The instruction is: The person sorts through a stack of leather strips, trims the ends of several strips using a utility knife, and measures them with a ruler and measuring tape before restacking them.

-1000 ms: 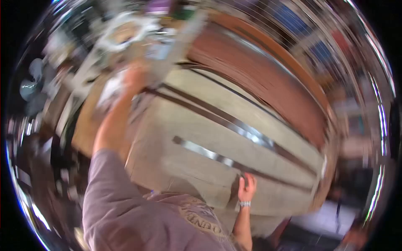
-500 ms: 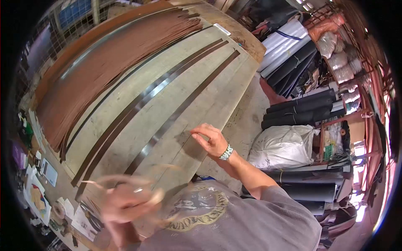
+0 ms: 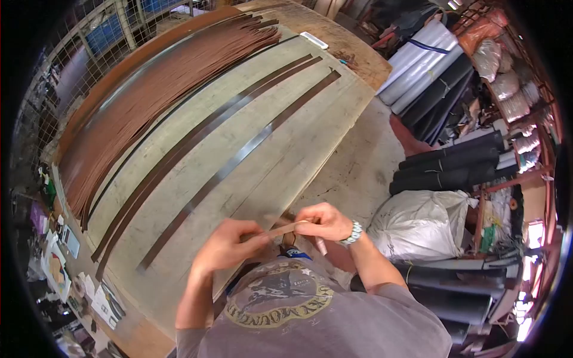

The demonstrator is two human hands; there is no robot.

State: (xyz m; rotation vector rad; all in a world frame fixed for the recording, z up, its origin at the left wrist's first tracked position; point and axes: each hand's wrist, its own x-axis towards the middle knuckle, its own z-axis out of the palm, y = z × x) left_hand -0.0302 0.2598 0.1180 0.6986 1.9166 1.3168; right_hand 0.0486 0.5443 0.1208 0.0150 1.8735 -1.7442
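Note:
A short stretch of narrow tan strip spans the gap between my two hands, in front of my shirt at the table's near edge. My left hand pinches its left end between thumb and fingers. At the other side my right hand, with a metal watch on the wrist, pinches the strip too. How much of it is tucked inside the fingers is hidden. Beyond the hands, a single dark brown strip lies along the table, and a pair of similar brown strips lies farther back.
A thick pile of brown strips covers the table's far side. Pliers, papers and a small scale-like device lie at the left end. To the right stand black rolls, a white sack and clear plastic rolls.
My left hand, blurred with a loop of strip before, has risen toward the right hand. The right hand has shifted down and right, and both now grip the strip.

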